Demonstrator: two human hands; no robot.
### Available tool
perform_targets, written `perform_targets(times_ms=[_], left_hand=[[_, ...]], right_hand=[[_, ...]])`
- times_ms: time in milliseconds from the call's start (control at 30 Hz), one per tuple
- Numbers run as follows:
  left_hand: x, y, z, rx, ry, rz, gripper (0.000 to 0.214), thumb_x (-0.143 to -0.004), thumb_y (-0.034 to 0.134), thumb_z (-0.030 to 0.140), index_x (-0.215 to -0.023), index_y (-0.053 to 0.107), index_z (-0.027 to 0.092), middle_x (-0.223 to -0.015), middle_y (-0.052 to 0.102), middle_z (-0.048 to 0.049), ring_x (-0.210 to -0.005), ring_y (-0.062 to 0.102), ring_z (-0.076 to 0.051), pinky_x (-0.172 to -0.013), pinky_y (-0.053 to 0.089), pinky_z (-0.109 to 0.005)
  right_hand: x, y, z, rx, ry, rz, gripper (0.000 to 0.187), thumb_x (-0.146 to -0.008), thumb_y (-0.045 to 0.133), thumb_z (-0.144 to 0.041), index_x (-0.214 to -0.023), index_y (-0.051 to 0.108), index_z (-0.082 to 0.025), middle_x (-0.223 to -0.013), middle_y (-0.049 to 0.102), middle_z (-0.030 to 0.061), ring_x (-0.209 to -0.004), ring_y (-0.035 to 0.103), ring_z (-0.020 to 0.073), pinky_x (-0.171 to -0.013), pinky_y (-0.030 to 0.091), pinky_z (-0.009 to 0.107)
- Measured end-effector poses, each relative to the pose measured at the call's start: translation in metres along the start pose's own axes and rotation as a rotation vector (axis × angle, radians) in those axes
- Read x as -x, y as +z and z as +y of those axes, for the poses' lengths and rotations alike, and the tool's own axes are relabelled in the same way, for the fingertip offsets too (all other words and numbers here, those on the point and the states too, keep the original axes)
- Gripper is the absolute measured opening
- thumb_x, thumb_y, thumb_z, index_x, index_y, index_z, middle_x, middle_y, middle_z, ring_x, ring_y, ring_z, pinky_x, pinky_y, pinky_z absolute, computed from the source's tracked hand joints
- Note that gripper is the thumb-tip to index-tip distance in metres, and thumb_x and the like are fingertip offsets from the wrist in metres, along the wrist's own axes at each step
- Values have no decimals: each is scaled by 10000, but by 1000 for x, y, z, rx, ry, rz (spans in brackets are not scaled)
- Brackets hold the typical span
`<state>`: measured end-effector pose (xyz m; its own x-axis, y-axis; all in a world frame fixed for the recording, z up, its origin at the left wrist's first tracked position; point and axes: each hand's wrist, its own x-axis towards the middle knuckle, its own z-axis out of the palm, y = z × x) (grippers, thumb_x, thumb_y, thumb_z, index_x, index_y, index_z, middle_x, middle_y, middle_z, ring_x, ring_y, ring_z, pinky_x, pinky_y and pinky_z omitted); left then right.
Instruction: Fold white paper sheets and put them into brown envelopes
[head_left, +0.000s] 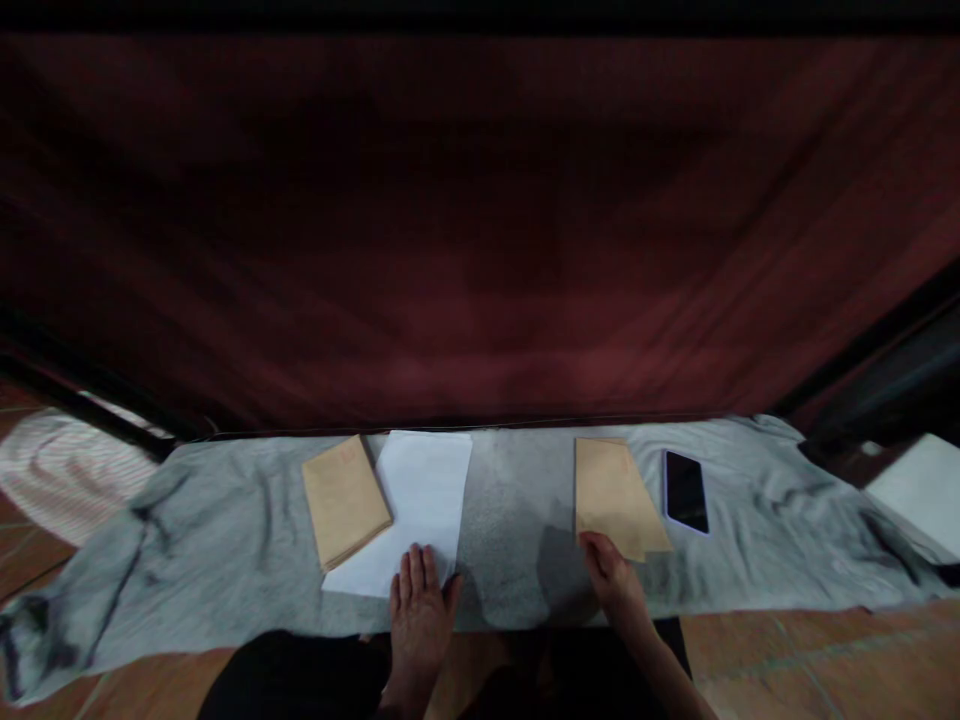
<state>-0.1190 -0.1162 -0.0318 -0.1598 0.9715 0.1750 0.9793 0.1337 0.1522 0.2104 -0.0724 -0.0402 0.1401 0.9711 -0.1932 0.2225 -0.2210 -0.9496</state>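
Note:
My left hand [418, 608] lies flat, fingers stretched out, on the near edge of a white sheet of paper [420, 500]. A stack of brown envelopes [343, 497] rests partly on the sheet's left side. My right hand [611, 572] touches the near corner of a second pile of brown envelopes [616, 495]; its fingers curl at the pile's edge, and I cannot see whether they grip it.
Everything lies on a grey cloth [517, 520] spread over a low surface. A black phone [685, 490] lies right of the right envelope pile. A dark red curtain [480, 230] hangs behind. A white object [919, 490] sits at far right, striped fabric [60, 465] at far left.

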Motion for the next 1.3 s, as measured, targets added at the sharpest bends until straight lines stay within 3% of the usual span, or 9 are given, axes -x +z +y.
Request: perform_targets(times_ms=[67,167,300,533,700,867,1033,1167,1300], left_hand=[[-2,0,1,-4,-5,0,637,-972,376,489,-1397,543,45,-1513,458,-261,-1434,397,-387,-1146,326,-554],[-4,0,3,7,8,17,652,-987,323,489,-1393,543,28,-1512,449,-280,-1438,382,-399,-1146,314,-565],[-5,3,-3,26,48,36,666,-980,314,511,-1408,527,47,-1520,445,-263,-1443,372,-392,-1145,320,-558],[-7,7,-11,-24,82,11,646,-964,356,493,-1390,541,44,-1502,464,-269,-1416,406,-399,-1109,369,-556],[-7,-5,-3,-82,29,-45,583,-970,420,432,-1398,549,57,-1501,485,-239,-1400,439,-369,-1112,379,-512],[-11,-28,9,-110,-50,-178,464,-984,431,297,-1389,572,119,-1496,520,-166,-1386,479,-300,-1124,385,-431],[-16,-46,16,30,-115,-276,423,-959,437,187,-1350,595,151,-1466,558,-135,-1378,492,-256,-1101,423,-394],[-20,-52,15,145,-167,-263,364,-941,428,107,-1208,667,173,-1273,690,-113,-1211,628,-213,-1025,478,-347],[-24,-62,9,188,-278,-231,265,-947,456,145,-1068,690,179,-1024,758,-82,-977,716,-213,-863,538,-330]], right_hand=[[-6,5,-8,151,-161,20,339,-845,629,-374,-1152,704,-253,-1354,631,105,-1358,479,333,-1190,322,505],[-16,11,-14,711,-449,29,435,-941,470,-243,-1355,602,-228,-1532,481,98,-1452,368,316,-1204,230,583],[-19,10,-13,1031,-481,90,459,-944,484,-215,-1395,570,-235,-1569,427,114,-1463,343,346,-1184,166,642],[-3,-14,-3,1059,-403,184,455,-941,475,-188,-1381,576,-249,-1525,488,119,-1393,449,315,-1148,268,592],[-9,-22,4,1098,-446,204,486,-973,417,-211,-1449,515,-236,-1565,432,121,-1422,415,289,-1159,267,537],[-21,-16,14,1164,-499,213,461,-985,402,-238,-1423,544,-210,-1544,462,123,-1406,433,299,-1166,243,538],[-18,-1,26,1149,-585,181,435,-990,375,-255,-1357,601,-194,-1493,522,130,-1359,486,288,-1160,260,527],[-14,8,32,1096,-606,170,435,-978,365,-255,-1322,624,-194,-1437,577,120,-1334,506,302,-1145,281,549],[-12,11,36,1007,-654,167,432,-976,367,-288,-1301,629,-176,-1398,599,145,-1307,529,312,-1117,328,558]])
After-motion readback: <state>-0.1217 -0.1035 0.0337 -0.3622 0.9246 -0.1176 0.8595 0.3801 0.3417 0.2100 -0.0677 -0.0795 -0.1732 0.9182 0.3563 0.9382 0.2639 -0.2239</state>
